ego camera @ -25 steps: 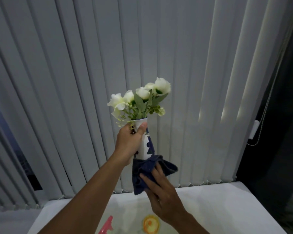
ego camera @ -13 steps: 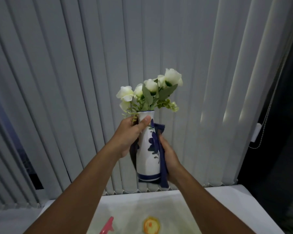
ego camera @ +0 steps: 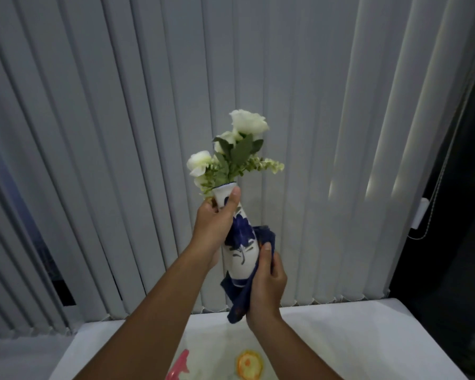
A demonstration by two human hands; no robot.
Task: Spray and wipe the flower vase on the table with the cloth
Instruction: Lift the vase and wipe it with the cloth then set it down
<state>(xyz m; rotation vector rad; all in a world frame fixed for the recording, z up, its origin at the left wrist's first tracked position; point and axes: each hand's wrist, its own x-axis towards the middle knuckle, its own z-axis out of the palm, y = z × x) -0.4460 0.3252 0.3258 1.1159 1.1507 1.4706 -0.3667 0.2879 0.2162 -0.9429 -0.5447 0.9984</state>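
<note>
A: Where is the flower vase (ego camera: 240, 244) right now?

B: Off the table (ego camera: 368, 338), held up in the air in front of the vertical blinds (ego camera: 121, 133). It leans a little to the left, with the white flowers (ego camera: 237, 144) sticking out of its mouth.

A: And the 2 hands?

B: The left hand (ego camera: 213, 229) is clenched around the narrow neck, thumb lying up along the rim. The right hand (ego camera: 266, 283) has its fingers curled around the dark blue cloth (ego camera: 239, 297), pressing it against the lower right side of the body. A tail of cloth hangs below the base.

A: So how far along is the job?

B: I'd judge it mid-wipe. The cloth covers the bottom and 1 side; the painted front and the neck under the left hand are bare, so they likely remain to be done.

A: Was the spraying done?

B: Hard to say. A pink object (ego camera: 180, 366) at the bottom edge may be the spray bottle, but it's cropped, and I see no wet sheen on the glaze in this dim light.
</note>
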